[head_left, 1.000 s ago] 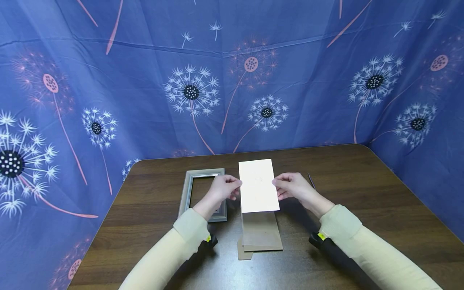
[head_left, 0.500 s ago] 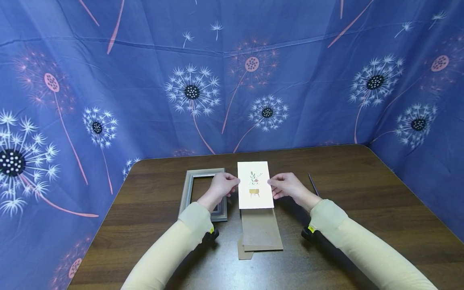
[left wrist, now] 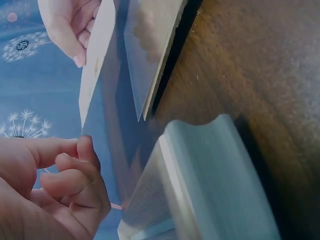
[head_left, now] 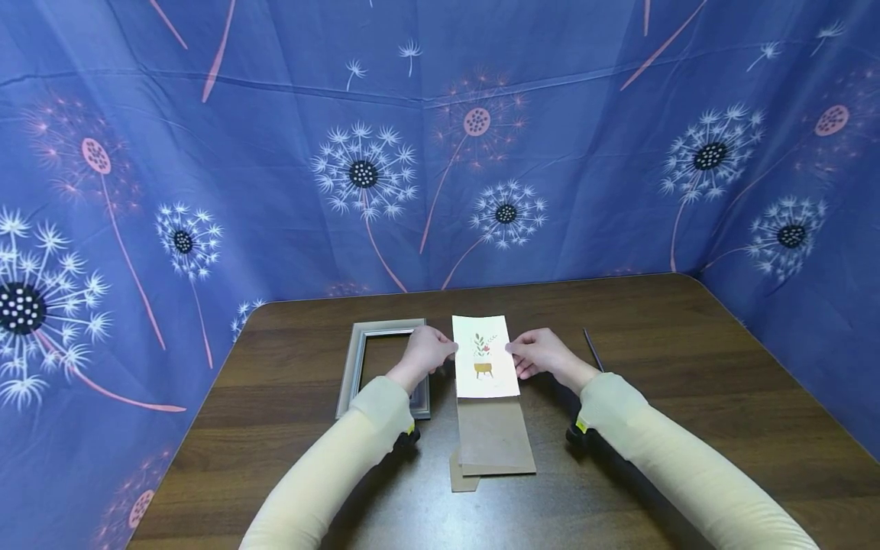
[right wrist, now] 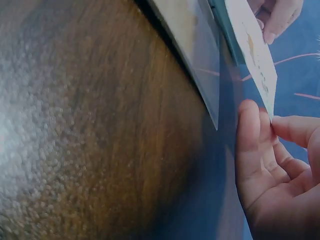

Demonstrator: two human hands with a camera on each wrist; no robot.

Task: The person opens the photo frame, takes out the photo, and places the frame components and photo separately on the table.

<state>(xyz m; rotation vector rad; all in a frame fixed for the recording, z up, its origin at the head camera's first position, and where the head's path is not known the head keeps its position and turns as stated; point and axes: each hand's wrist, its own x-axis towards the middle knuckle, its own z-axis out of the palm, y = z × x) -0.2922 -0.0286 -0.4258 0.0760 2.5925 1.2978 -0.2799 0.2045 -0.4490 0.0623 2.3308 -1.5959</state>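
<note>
Between both hands is a white card [head_left: 483, 351] printed with a plant in a mustard-yellow pot. My left hand [head_left: 428, 351] pinches its left edge between thumb and fingers, and my right hand [head_left: 543, 354] pinches the right edge. Both wrist views show the card raised above a brown backing board [head_left: 495, 435]. A clear sheet [right wrist: 207, 95] lies over that board, its corner jutting past the edge. Left of the card, the grey picture frame [head_left: 357, 367] lies flat, partly covered by my left hand and forearm.
A tan flap [head_left: 462, 477] sticks out beneath the backing board, toward me. On the right, a thin dark stick-like item [head_left: 593, 347] lies behind my right wrist. The wooden table [head_left: 687, 367] meets a blue patterned cloth [head_left: 550, 137] at the back.
The card has come lower and tilted, so its printed picture now shows where glare washed it out before. My right hand has shifted slightly left; both hands still hold the edges.
</note>
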